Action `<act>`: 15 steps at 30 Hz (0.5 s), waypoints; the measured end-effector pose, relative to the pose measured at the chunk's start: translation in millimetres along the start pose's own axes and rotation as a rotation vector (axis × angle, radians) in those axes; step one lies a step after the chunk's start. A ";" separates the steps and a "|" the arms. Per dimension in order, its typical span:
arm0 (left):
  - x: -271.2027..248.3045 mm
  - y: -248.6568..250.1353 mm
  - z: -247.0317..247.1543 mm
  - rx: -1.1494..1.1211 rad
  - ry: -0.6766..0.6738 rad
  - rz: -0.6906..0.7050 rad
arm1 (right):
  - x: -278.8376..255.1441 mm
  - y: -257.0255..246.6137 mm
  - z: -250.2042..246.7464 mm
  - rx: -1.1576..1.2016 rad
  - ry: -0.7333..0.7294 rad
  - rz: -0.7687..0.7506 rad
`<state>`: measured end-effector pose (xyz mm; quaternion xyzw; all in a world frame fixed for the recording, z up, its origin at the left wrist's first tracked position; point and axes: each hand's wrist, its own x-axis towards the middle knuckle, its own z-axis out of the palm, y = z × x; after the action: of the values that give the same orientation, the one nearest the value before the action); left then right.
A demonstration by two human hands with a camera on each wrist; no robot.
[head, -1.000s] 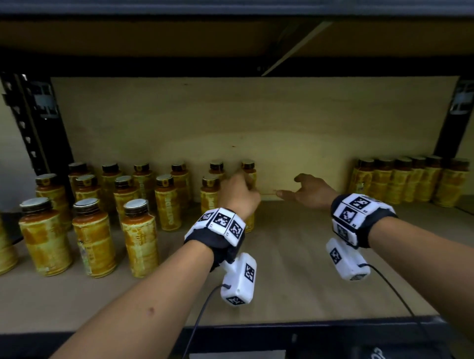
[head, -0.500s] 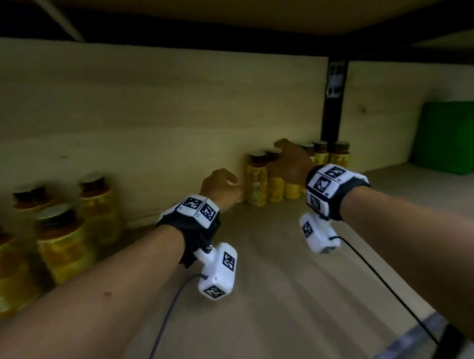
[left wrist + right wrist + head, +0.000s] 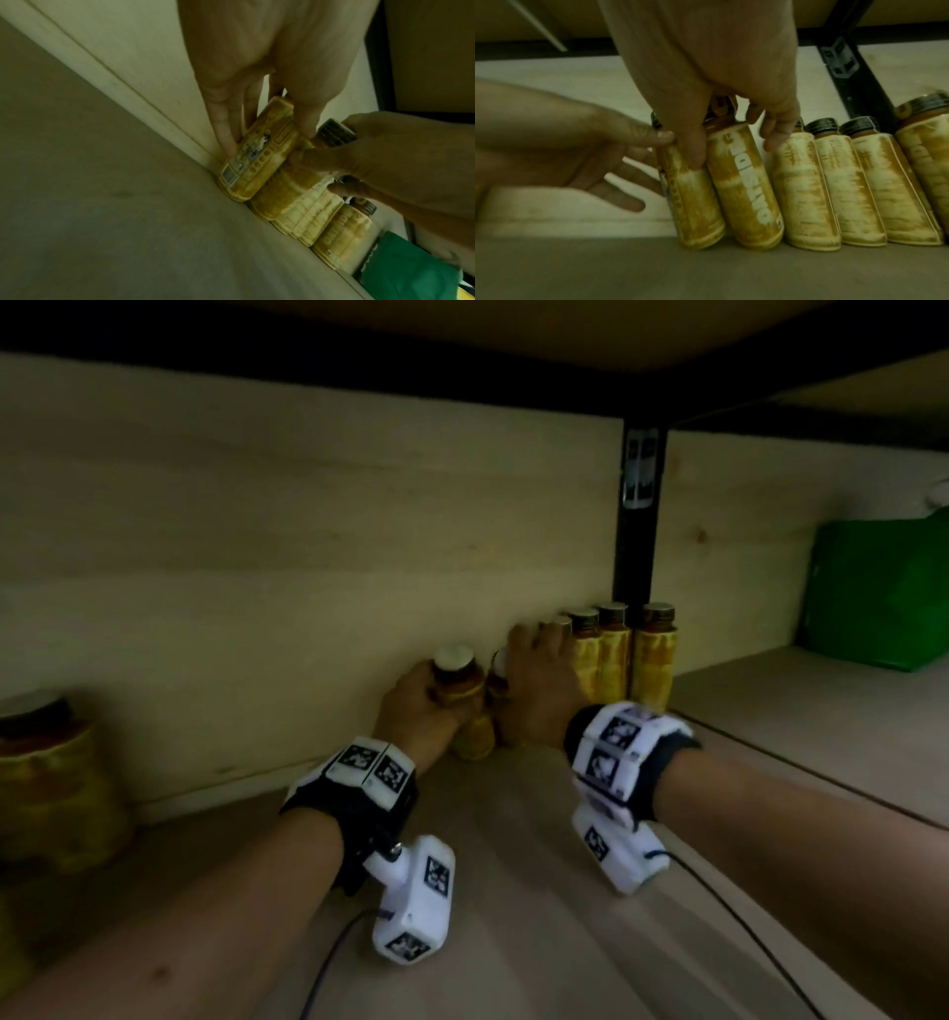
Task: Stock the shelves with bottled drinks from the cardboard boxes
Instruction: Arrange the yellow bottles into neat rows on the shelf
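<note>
Left hand [image 3: 418, 706] grip around end bottle [image 3: 457, 680], right hand [image 3: 539, 685] on next bottle [image 3: 741, 182]

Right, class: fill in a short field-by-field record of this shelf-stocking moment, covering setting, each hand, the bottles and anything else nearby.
setting: wooden shelf with pale back panel
left hand: grips the end bottle near its top
right hand: holds the second bottle by its neck
bottle row: yellow-labelled, dark caps, standing along the back panel up to the black post
other bottle: stands apart, far left
green object: in the next bay, right
cardboard boxes: not in view
</note>
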<state>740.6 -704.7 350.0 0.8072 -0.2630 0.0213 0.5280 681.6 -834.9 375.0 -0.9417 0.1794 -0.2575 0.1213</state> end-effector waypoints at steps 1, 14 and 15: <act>-10.9 3.3 -4.2 0.000 0.015 0.012 | -12.3 -4.3 -3.3 0.005 -0.070 -0.044; -175.2 41.5 -131.9 0.080 0.024 0.013 | -146.8 -96.6 -89.0 0.132 -0.327 -0.289; -188.5 41.2 -142.7 0.082 0.072 0.008 | -155.8 -108.3 -92.2 0.151 -0.324 -0.288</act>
<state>594.8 -518.1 388.8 0.8260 -0.2457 0.0632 0.5034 537.6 -686.9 418.2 -0.9749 0.0014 -0.1301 0.1807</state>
